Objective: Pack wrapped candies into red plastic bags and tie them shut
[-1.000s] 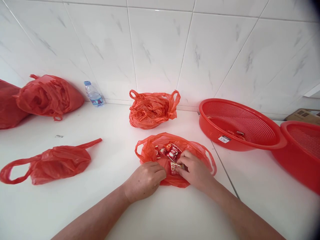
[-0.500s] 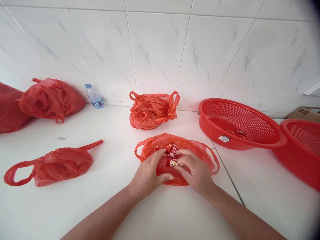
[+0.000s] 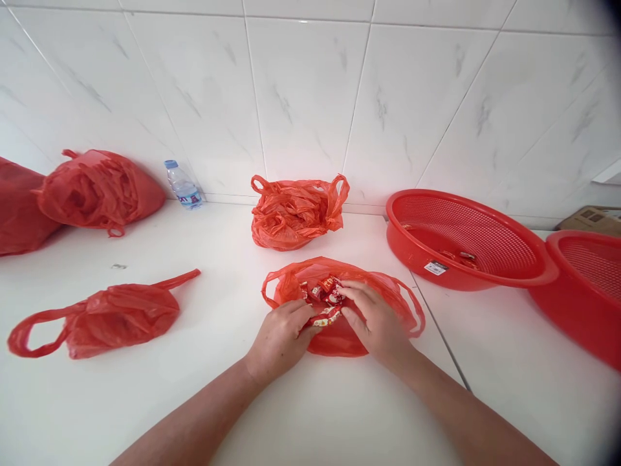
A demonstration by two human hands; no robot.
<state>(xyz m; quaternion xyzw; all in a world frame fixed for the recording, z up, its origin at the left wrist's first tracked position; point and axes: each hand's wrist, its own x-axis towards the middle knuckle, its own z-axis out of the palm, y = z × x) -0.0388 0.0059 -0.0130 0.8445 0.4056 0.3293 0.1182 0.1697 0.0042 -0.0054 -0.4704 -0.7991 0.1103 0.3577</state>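
Left hand pinches a packet, right hand half open alongside.

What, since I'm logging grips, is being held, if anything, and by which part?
The left hand holds a packet by its left end. Whether the right hand also grips it cannot be told.

The single head-worn view looks forward and down from above the near side of the open red bag, fairly close, facing the tiled wall beyond it.
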